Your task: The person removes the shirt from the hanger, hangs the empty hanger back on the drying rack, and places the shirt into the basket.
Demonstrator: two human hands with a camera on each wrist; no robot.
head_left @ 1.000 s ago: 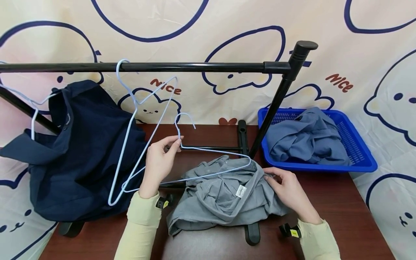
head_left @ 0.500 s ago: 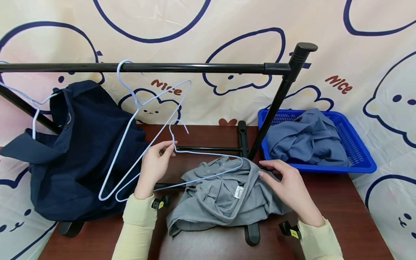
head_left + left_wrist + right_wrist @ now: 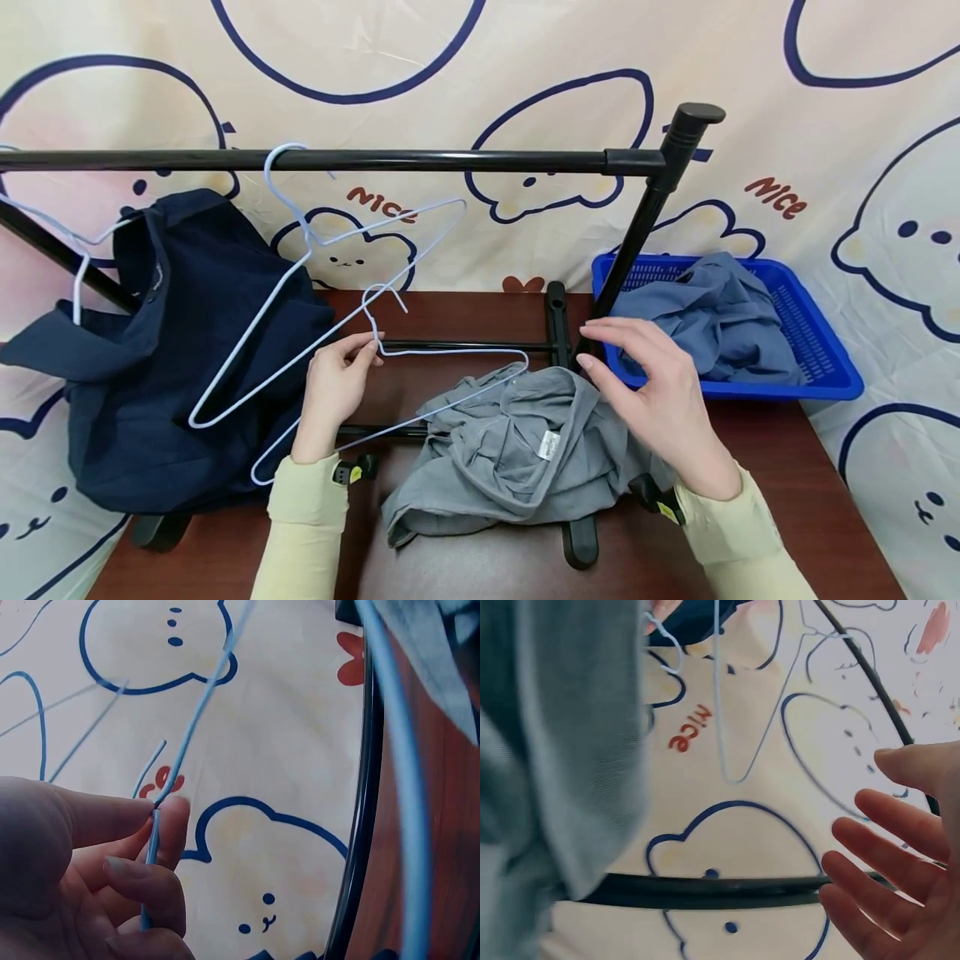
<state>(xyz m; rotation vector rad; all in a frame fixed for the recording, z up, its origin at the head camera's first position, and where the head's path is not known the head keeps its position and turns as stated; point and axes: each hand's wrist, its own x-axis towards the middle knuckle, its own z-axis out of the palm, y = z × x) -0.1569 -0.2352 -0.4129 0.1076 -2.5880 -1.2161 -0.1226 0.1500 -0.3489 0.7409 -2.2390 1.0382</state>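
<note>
With thumb and fingers, my left hand (image 3: 335,385) pinches a light blue wire hanger (image 3: 450,352) at the base of its hook; the left wrist view shows the same pinch on the wire (image 3: 184,750). The hanger's right end lies over a crumpled grey shirt (image 3: 517,450) with a white neck label. My right hand (image 3: 660,400) is above the shirt's right side, holding nothing, its fingers spread in the right wrist view. Another light blue hanger (image 3: 251,321) hangs bare from the rack's black rail (image 3: 450,161), partly crossing the held one.
A navy shirt (image 3: 202,358) hangs on a hanger at the left. Behind the rack's right post (image 3: 633,237), a blue basket (image 3: 832,350) holds a blue-grey garment (image 3: 712,321). Everything stands on a brown table (image 3: 810,492) before a printed cloth backdrop.
My left hand has moved left and slightly down with the hanger. My right hand has let go of the grey shirt and risen. The hanging bare hanger has swung round.
</note>
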